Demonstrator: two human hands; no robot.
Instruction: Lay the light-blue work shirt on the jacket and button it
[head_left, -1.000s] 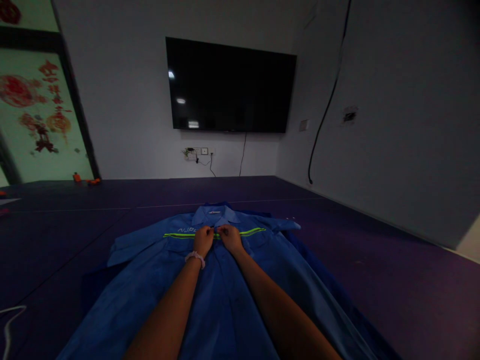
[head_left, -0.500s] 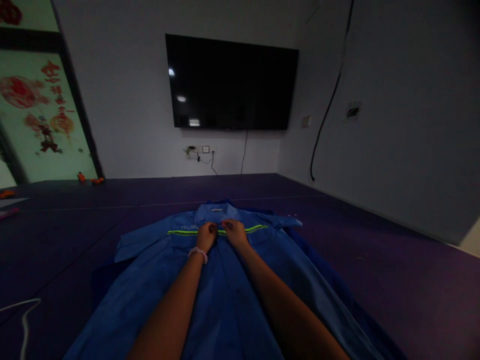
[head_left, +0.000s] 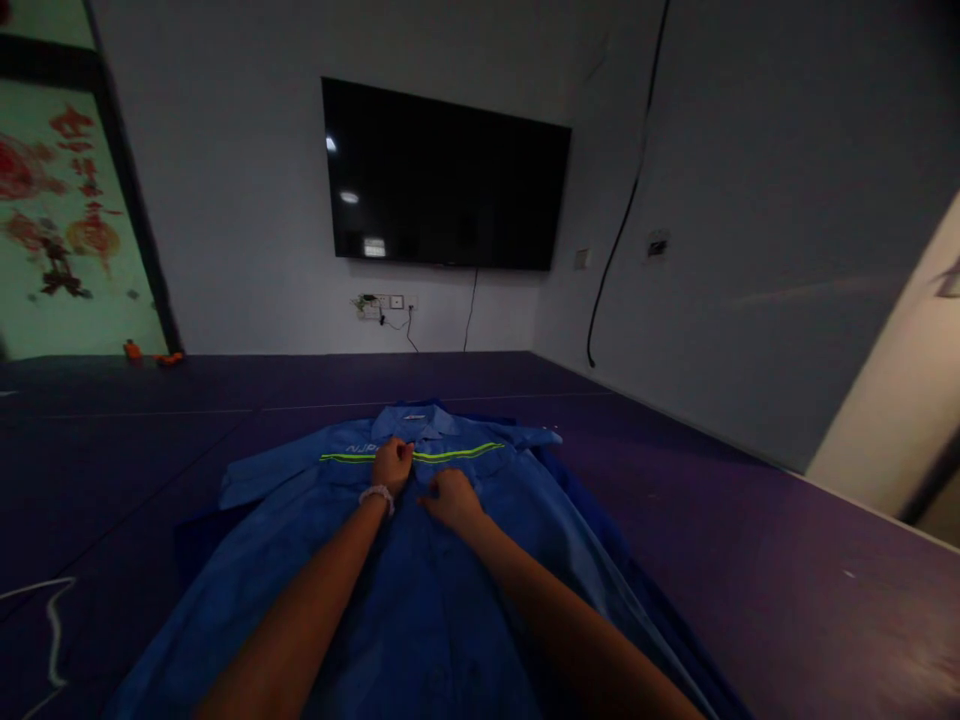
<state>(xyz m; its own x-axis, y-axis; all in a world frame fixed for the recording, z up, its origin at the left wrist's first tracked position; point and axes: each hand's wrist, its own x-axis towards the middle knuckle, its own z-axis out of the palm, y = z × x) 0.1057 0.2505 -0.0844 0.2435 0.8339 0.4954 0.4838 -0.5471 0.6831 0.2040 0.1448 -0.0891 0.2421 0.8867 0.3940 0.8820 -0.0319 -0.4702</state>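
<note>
A blue short-sleeved work shirt (head_left: 289,540) lies spread out front side up, its collar away from me. A bright yellow-green stripe (head_left: 454,456) crosses the chest, with pale lettering above it on the left. My left hand (head_left: 391,468), wearing a beaded band (head_left: 377,494) at the wrist, pinches the shirt's front edge at the stripe. Just below the stripe, my right hand (head_left: 454,500) hovers over or touches the front opening. Its fingers are bent and slightly apart, and I see nothing held in them. Darker blue cloth (head_left: 210,535) shows beneath the shirt.
The shirt lies on a purple floor surface (head_left: 675,530). A white cable (head_left: 54,630) lies at the lower left. Orange objects (head_left: 169,358) stand near the glass door. On the far wall hang a television (head_left: 446,175) and, below it, sockets (head_left: 396,301). A black cable (head_left: 619,240) dangles at the right.
My right hand has come away from the stripe and moved down the front opening toward me. The left hand stays pinched at the stripe. My view has turned a little to the right.
</note>
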